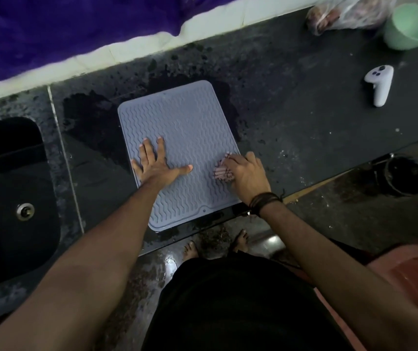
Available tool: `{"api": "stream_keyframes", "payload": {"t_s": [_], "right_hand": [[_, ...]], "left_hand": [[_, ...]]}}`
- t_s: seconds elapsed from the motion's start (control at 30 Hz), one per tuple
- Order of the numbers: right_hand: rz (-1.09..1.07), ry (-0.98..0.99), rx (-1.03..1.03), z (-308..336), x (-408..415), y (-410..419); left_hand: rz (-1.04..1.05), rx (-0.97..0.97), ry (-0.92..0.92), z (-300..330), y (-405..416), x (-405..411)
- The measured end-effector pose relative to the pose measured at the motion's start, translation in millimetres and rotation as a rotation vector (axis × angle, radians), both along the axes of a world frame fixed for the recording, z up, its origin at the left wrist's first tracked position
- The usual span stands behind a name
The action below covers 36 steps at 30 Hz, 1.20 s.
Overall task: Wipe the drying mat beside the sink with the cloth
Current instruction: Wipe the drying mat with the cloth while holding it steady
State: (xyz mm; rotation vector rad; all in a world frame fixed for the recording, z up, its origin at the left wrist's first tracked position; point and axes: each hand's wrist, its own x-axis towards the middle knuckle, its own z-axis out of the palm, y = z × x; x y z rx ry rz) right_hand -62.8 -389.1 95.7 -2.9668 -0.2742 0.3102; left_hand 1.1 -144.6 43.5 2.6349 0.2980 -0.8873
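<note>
A grey-blue ridged drying mat lies on the dark wet counter, just right of the sink. My left hand rests flat on the mat's left side with its fingers spread. Near the mat's right edge, my right hand presses a small pinkish ribbed cloth onto the mat. Most of the cloth is hidden under that hand.
A white handheld controller lies on the counter at the right. At the far right back stand a pale green cup and a plastic bag. Purple fabric hangs along the back wall. Water patches surround the mat.
</note>
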Motion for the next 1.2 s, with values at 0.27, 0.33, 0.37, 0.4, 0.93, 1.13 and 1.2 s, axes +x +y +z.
{"api": "stream_keyframes", "payload": {"t_s": [0.27,0.33,0.37,0.4,0.93,1.13,1.2], "right_hand": [[0.063,-0.032,-0.052,-12.6,-48.5,-33.9],[0.079,-0.044,-0.062,-11.5,-65.5,-47.5],[0.082,-0.046,-0.069,-10.6,-70.4,-51.7],[0.075,-0.046,-0.072,-9.5,-72.2,-54.0],[0.010,-0.012,-0.042,-18.3,-29.8,-26.5],[0.003,-0.028,-0.011,-8.1,-64.1,-46.4],[-0.040,-0.052,0.017,-1.7,-49.1,-40.7]], "left_hand": [[0.010,-0.011,0.011,2.2,-1.2,0.8],[0.008,-0.009,0.010,3.4,-2.0,0.0],[0.007,-0.012,0.010,4.1,-2.0,-0.2],[0.007,-0.020,0.009,4.8,-2.1,-0.4],[0.011,-0.026,-0.001,8.6,-3.8,-1.7],[0.007,-0.025,-0.006,7.8,-2.6,-1.8],[0.007,-0.019,-0.012,6.5,-2.9,-1.7]]}}
